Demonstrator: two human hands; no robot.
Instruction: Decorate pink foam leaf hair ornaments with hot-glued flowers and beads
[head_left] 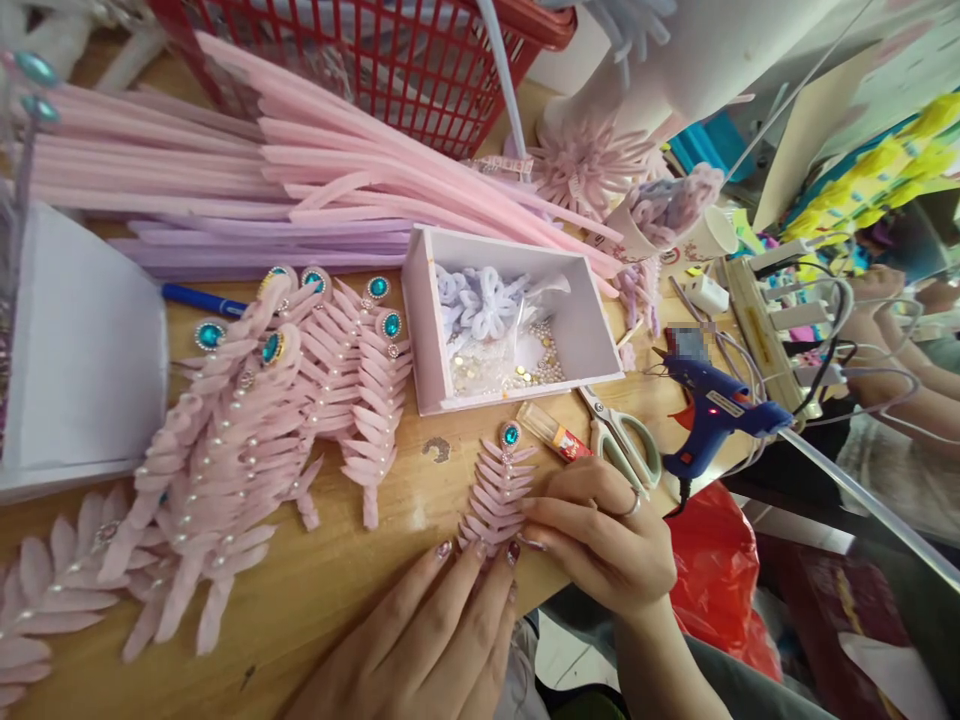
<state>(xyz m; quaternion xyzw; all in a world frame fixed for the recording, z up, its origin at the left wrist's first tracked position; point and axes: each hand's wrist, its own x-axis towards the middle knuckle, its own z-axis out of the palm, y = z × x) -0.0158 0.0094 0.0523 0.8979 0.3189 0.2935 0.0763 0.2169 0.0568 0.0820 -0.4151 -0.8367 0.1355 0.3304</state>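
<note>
A pink feather-shaped piece (pixel 498 490) with a blue gem at its top lies on the wooden table in front of me. My left hand (pixel 427 640) rests flat with its fingers stretched out, fingertips on the lower end of the piece. From the right, my right hand (pixel 604 535) has its fingers pinched at the piece's right edge, a ring on one finger. Just beyond stands a white box (pixel 424 350) holding pale lilac loops, small beads and gold bits. Several finished-looking pink feather pieces (pixel 240 450) with pearls and blue gems are heaped at the left.
Scissors (pixel 622 440), a small tube (pixel 551 430) and a blue glue gun (pixel 709 410) lie to the right. Pink fuzzy stems (pixel 337 150) and a red basket (pixel 442 80) are behind. A red bag (pixel 712 580) hangs past the table edge. Another person's arms (pixel 885 350) show at far right.
</note>
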